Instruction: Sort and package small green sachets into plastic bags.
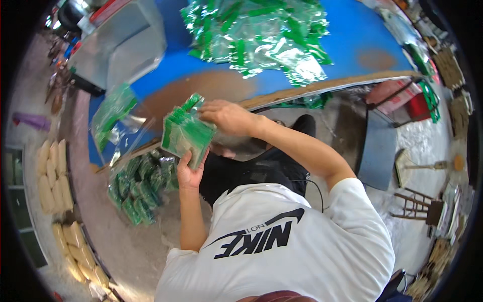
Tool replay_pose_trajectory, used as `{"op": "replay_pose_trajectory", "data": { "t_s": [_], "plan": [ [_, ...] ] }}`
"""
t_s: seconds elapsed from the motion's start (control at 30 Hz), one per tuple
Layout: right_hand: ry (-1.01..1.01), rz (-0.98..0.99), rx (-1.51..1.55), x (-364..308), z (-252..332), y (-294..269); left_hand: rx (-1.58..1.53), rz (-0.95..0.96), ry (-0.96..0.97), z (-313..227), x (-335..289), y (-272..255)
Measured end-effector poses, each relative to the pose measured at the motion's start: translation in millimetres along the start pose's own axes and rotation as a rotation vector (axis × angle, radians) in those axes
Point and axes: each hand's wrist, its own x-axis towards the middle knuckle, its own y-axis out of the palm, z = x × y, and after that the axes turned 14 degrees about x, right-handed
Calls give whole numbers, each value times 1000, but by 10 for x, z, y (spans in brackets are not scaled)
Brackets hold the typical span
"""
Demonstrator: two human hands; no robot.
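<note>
Left hand [187, 173] is the near one: palm up, fingers curled under the lower edge of a stack of green packets [185, 132], grip closed around the stack bottom. Stack is held in the air over the lap, just off the near edge of the blue surface [352, 30], not resting on it.

Right hand [227, 117] sits on the stack's top right corner, palm down, fingers bent over the upper edge. Looks like it presses on or thumbs the top packets; whether it pinches 1 packet or just caps the stack, cannot tell.

Key relation: stack's long axis runs lower right to upper left, tilted, broad faces toward the 2 hands. Left hand is below it, right hand above and to the right, so the stack is clamped between them end to end. Both touch it; left carries the weight.

Below left of the stack: a bag of bundled green packets [140, 189] on the floor, near the left forearm, not touched.

Further left, a loose clear-and-green bag [113, 113] hangs over the surface edge.

Far: a big heap of shiny green packets [256, 35] on the surface, well apart from both hands. A clear plastic box [118, 43] stands at the far left corner.
</note>
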Motion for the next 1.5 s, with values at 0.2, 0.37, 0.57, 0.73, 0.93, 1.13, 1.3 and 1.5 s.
{"op": "replay_pose_trajectory", "data": {
  "t_s": [0.2, 0.37, 0.57, 0.73, 0.93, 1.13, 1.3, 1.5],
  "plan": [
    [822, -461, -429, -366, -661, -1215, -2, 176, -70, 274, 53, 429],
    [581, -70, -585, -720, -437, -754, -197, 303, -188, 507, 189, 180],
    [422, -38, 195, -419, -5, -713, 161, 196, -95, 418, 177, 648],
    [233, 55, -242, -406, -444, -793, 9, 193, -97, 422, 48, 481],
    [215, 220, -68, -284, 113, -381, -214, 6, 18, 423, 92, 223],
    [265, -352, -198, -684, -437, -969, -85, 103, 55, 267, 124, 176],
    [615, -206, -577, -1359, -632, -1601, -74, 275, -81, 393, 89, 264],
    [363, -125, -242, -643, -83, -831, -180, 411, -190, 654, 234, 401]
  ]
}}
